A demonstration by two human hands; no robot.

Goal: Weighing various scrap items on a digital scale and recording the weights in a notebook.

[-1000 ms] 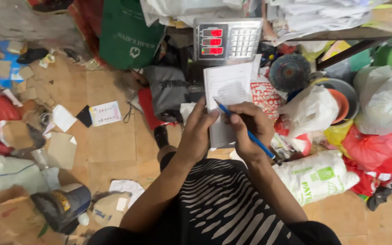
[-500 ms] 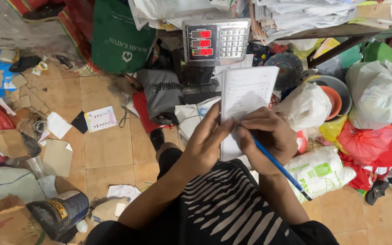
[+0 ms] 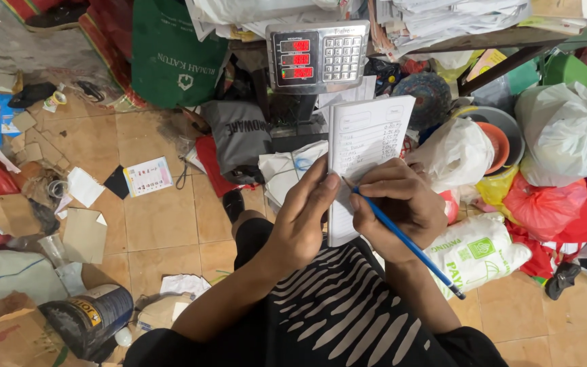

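Note:
A white lined notepad (image 3: 365, 153) stands upright in front of me, its page partly filled with handwriting. My left hand (image 3: 304, 217) grips its left edge from below. My right hand (image 3: 399, 207) holds a blue pen (image 3: 409, 245) with the tip touching the lower part of the page. I wear a black top with white stripes. A digital weighing scale (image 3: 317, 56) with red lit digits and a keypad sits just beyond the notepad.
Filled plastic bags, white (image 3: 565, 129) and red (image 3: 545, 204), crowd the right side. A green bag (image 3: 171, 58) hangs at the back. Cardboard scraps (image 3: 83, 234), paper, a dark tin (image 3: 86, 316) and a printed card (image 3: 147, 177) litter the tiled floor at left. A paper-stacked table (image 3: 456, 27) stands behind.
The notepad has risen and tilted more upright while the view shifted. My right hand with the pen moved lower on the page.

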